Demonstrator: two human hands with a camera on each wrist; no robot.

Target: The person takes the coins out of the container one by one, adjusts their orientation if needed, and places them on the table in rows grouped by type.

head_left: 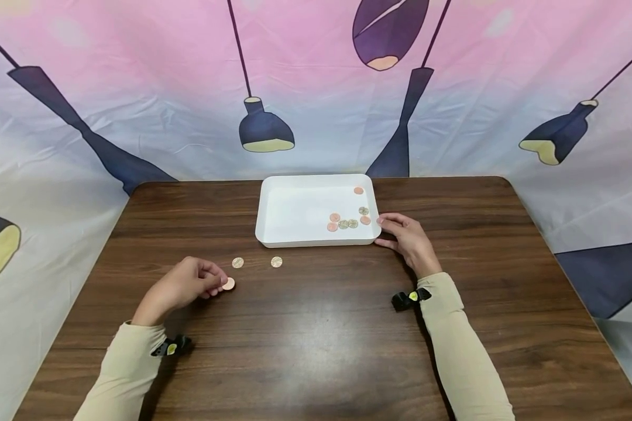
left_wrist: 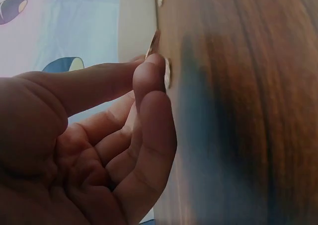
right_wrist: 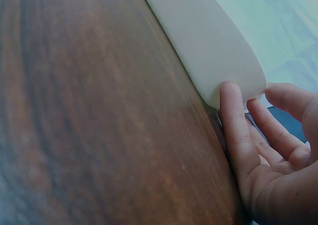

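Note:
In the head view, my left hand (head_left: 192,282) pinches a copper-coloured coin (head_left: 229,284) low over the table's left side. The left wrist view shows that coin (left_wrist: 153,45) on edge between thumb and fingertips, the other fingers curled. Two brass-toned coins lie beyond the hand, a nearer coin (head_left: 237,263) and another coin (head_left: 276,262) in front of the tray. My right hand (head_left: 408,240) holds the near right corner of the white tray (head_left: 289,202). In the right wrist view, fingers (right_wrist: 231,98) touch the tray's outer wall and rim.
Several copper and brass-toned coins lie in the tray's right half, including a copper coin (head_left: 359,190) near the back. The brown wooden table (head_left: 316,351) ends behind the tray, where a cloth printed with lamps (head_left: 189,117) hangs.

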